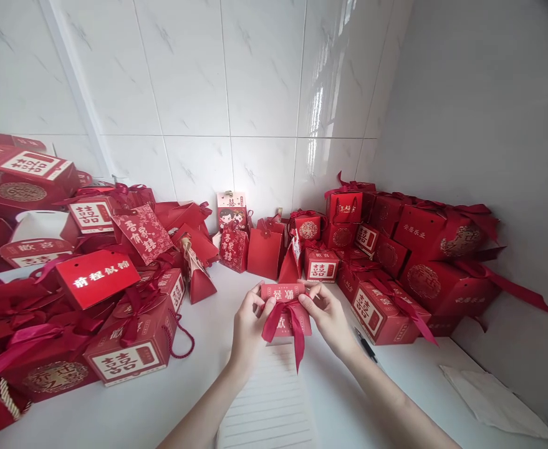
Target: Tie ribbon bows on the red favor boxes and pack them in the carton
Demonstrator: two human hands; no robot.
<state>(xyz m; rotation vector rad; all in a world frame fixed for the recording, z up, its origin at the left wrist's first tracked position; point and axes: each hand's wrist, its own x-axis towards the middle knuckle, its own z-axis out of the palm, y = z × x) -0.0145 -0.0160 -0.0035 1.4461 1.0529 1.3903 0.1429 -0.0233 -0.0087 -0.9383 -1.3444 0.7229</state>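
Observation:
I hold a small red gift box (287, 298) with gold characters above the white table, at the middle of the view. A dark red ribbon (292, 327) hangs down its front. My left hand (248, 321) pinches the box and ribbon from the left side, fingers closed. From the right, my right hand (327, 315) pinches the ribbon near the box's top, fingers closed too.
Several red gift boxes (128, 349) with ribbons are heaped on the left, several more (418, 268) on the right, and small ones (264, 249) stand along the tiled wall. Lined paper (269, 405) lies under my arms, a black pen (365, 346) and a white cloth (493, 402) to the right.

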